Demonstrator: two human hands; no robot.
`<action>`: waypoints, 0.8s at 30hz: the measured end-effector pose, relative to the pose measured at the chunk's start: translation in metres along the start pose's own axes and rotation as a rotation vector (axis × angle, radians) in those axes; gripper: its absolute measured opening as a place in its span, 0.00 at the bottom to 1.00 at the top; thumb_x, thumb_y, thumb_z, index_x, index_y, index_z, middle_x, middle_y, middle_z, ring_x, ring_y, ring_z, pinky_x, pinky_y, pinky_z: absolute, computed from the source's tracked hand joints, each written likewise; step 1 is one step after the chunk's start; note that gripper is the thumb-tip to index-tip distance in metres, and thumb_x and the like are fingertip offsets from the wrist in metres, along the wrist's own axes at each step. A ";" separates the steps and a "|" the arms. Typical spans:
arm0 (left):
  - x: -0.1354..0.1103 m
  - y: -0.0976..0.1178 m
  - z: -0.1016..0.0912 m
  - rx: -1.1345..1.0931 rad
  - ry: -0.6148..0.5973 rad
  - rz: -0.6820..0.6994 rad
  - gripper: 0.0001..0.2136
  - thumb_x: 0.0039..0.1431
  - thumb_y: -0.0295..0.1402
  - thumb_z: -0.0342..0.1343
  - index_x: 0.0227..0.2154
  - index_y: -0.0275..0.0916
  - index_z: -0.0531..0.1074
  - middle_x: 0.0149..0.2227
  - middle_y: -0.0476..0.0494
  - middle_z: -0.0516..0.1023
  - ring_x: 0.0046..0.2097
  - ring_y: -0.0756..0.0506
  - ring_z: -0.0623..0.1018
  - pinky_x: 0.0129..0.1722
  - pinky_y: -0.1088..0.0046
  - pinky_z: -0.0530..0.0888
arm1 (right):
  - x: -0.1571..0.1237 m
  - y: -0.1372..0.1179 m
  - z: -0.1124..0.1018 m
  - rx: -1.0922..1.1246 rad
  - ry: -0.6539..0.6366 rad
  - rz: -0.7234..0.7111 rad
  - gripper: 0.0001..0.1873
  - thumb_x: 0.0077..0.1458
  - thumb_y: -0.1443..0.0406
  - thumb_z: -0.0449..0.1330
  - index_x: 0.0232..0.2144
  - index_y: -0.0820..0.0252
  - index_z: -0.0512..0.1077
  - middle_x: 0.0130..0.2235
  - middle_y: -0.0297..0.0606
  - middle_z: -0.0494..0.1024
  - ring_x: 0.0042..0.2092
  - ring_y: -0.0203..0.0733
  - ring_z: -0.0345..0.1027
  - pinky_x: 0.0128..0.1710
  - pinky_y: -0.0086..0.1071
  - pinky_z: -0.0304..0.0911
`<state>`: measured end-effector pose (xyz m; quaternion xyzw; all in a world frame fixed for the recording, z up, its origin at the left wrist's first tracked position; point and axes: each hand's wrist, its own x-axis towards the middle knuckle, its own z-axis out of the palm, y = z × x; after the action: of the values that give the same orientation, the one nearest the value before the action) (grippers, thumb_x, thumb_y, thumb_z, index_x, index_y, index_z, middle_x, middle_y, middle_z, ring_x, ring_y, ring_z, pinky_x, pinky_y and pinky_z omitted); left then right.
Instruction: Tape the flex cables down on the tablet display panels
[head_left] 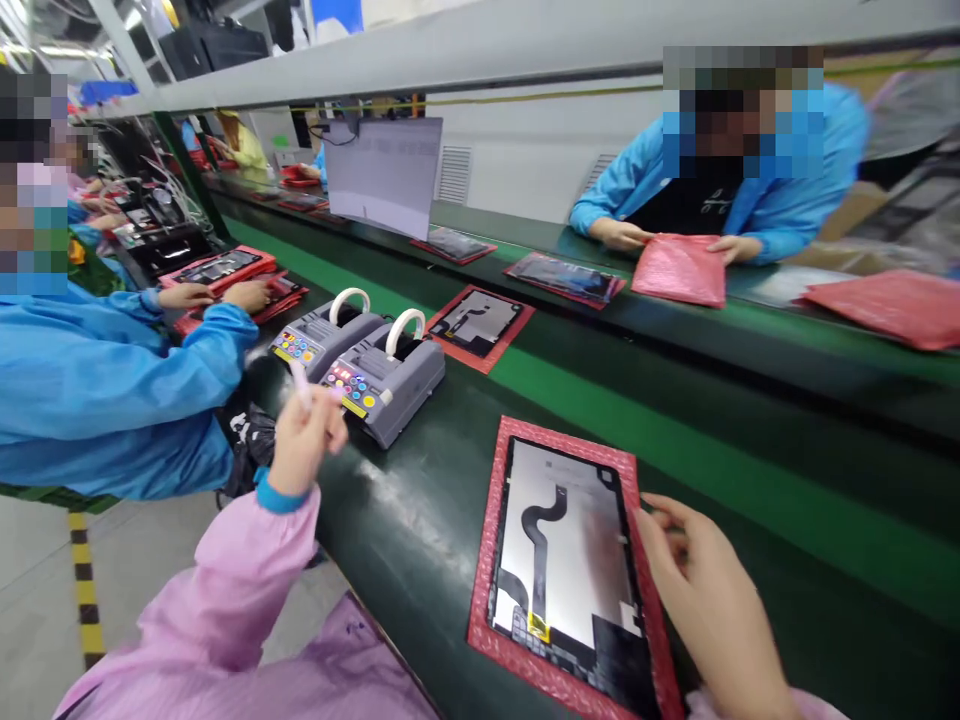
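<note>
My left hand [306, 440] is raised in front of two grey tape dispensers [390, 385]. Its fingers are somewhat blurred; two pale lilac tips, apparently finger covers, stand apart, and nothing clear shows between them. On the dark green bench before me lies a tablet screen panel [577, 560], its silvery back facing up. A black flex cable [536, 545] curves along the panel, with yellow tape at its lower end. Underneath is a red bubble-wrap bag [491, 500]. My right hand [705, 590] has curled fingers, with thumb and forefinger at the bag's right edge.
Another screen panel [480, 325] on red wrap lies behind the dispensers. A co-worker's blue sleeve [150, 350] is close on the left. Across the bench, a person holds a red bag [679, 268]. A hanging sheet [386, 175] and a grey beam [480, 50] cross above.
</note>
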<state>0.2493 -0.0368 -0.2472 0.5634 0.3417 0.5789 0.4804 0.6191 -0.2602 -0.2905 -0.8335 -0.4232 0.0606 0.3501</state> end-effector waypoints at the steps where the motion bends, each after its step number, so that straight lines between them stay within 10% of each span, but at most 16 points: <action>1: -0.016 0.006 0.019 0.028 -0.274 -0.041 0.13 0.64 0.44 0.55 0.33 0.39 0.67 0.17 0.57 0.65 0.16 0.55 0.65 0.17 0.81 0.63 | -0.003 -0.016 -0.001 0.122 -0.043 -0.016 0.22 0.58 0.48 0.54 0.46 0.53 0.72 0.40 0.41 0.78 0.38 0.46 0.73 0.37 0.37 0.68; 4: -0.052 0.015 0.075 0.187 -0.954 -0.091 0.10 0.65 0.39 0.52 0.35 0.36 0.71 0.24 0.49 0.74 0.23 0.53 0.71 0.26 0.78 0.69 | -0.007 -0.063 0.000 0.450 -0.254 -0.131 0.20 0.55 0.48 0.59 0.45 0.51 0.74 0.46 0.42 0.77 0.44 0.46 0.72 0.40 0.37 0.68; 9: -0.075 0.001 0.131 0.196 -1.224 -0.131 0.08 0.65 0.34 0.50 0.39 0.36 0.71 0.26 0.50 0.75 0.26 0.53 0.71 0.28 0.79 0.68 | -0.010 -0.098 0.007 0.555 -0.428 -0.157 0.13 0.50 0.52 0.66 0.31 0.52 0.80 0.53 0.43 0.74 0.51 0.50 0.68 0.39 0.38 0.65; 16: -0.078 -0.029 0.143 0.055 -1.141 -0.295 0.14 0.64 0.37 0.52 0.50 0.37 0.65 0.30 0.50 0.72 0.29 0.52 0.72 0.29 0.77 0.69 | 0.001 -0.083 -0.004 0.641 -0.216 -0.072 0.15 0.55 0.52 0.62 0.25 0.54 0.76 0.49 0.42 0.73 0.52 0.48 0.66 0.51 0.41 0.61; 24: -0.071 -0.067 0.139 0.386 -0.700 0.168 0.25 0.61 0.32 0.55 0.59 0.41 0.56 0.58 0.34 0.62 0.61 0.37 0.63 0.61 0.52 0.62 | 0.000 -0.036 0.036 0.251 -0.419 -0.052 0.11 0.51 0.55 0.64 0.23 0.53 0.78 0.46 0.41 0.75 0.52 0.54 0.64 0.56 0.52 0.54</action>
<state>0.3904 -0.1038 -0.3148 0.8321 0.2128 0.3146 0.4042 0.5808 -0.2265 -0.2942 -0.7415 -0.4970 0.2752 0.3571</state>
